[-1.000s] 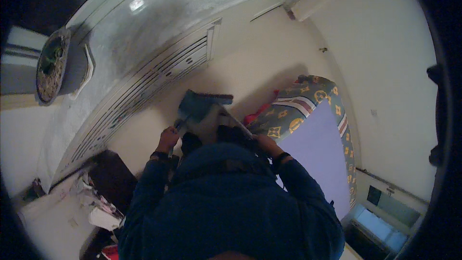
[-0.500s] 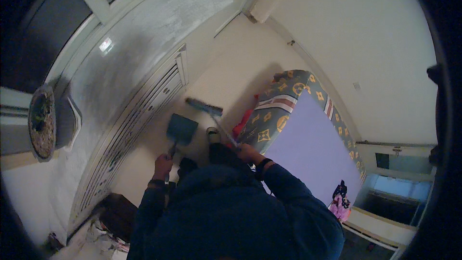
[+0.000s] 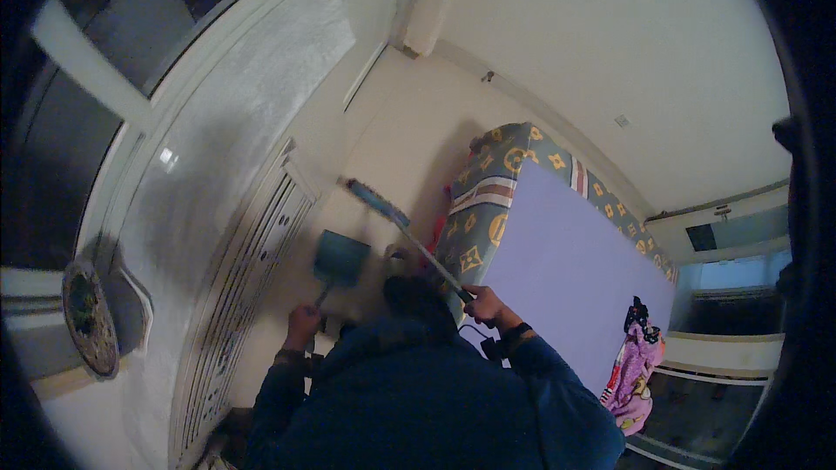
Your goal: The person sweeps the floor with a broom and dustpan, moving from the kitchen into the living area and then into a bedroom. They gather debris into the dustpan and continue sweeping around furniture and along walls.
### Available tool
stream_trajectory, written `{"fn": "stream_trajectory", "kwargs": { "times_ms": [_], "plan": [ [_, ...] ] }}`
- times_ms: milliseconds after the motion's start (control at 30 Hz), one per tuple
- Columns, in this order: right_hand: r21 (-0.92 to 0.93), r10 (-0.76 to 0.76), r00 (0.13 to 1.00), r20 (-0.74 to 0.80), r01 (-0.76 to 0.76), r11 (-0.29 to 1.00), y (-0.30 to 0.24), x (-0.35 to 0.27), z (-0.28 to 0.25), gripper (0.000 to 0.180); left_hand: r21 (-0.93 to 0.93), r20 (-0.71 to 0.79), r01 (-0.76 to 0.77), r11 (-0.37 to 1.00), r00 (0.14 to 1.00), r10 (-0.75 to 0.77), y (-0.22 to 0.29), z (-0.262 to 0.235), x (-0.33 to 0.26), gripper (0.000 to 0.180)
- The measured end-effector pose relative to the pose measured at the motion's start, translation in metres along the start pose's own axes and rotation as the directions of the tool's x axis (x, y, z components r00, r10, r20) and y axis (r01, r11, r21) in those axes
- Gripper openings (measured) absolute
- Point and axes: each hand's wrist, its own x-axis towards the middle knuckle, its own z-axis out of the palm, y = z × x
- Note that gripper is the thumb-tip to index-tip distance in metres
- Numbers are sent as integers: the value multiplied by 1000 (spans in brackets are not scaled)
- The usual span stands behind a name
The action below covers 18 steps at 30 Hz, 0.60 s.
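Head view: I look down past a dark blue jacket at floor level, low light, fisheye bend at the rim.
Left hand: my left hand (image 3: pixel 302 325) is clenched round the handle of a teal dustpan (image 3: pixel 341 258); the pan sits on the floor just beside the white slatted panel (image 3: pixel 252 270).
Right hand: my right hand (image 3: pixel 484 303) grips the long stick of a broom (image 3: pixel 407 232); its bristle head lies on the floor beyond the pan, apart from it.
Progress: I judge the sweep mid-way; broom head and pan have not met, and I can't make out any dirt in the pan or on the floor, too dim.
Surface: pale beige floor (image 3: pixel 409 139), narrow strip between the panel and a mattress (image 3: pixel 557 252).
Room: the mattress has a patterned side and plain lilac top, with pink cloth (image 3: pixel 633 365) at its near corner; white walls, window frame at upper left.
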Motion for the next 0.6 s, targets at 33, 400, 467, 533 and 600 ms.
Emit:
{"fn": "stream_trajectory", "kwargs": {
  "times_ms": [33, 400, 467, 533, 600],
  "plan": [
    [17, -75, 997, -14, 75, 997, 4, 8, -11, 60, 36, -1, 8, 999, 1000, -8, 8, 2, 11, 23],
    [262, -358, 901, -244, 417, 870, -5, 136, -173, 45, 293, 200, -404, 867, 912, 358, 181, 33, 139, 17],
    [556, -147, 962, -229, 254, 791, -29, 138, -201, 42, 398, 193, -648, 649, 751, 632, 226, 37, 160, 15],
    [474, -172, 938, -299, 303, 827, -50, 139, -229, 43, 312, 118, -594, 741, 798, 591, 282, 43, 174, 12],
    [548, -145, 934, -326, 311, 776, -67, 145, -255, 45, -36, 98, -190, 981, 976, 193, 344, 50, 184, 10]
  ]
}}
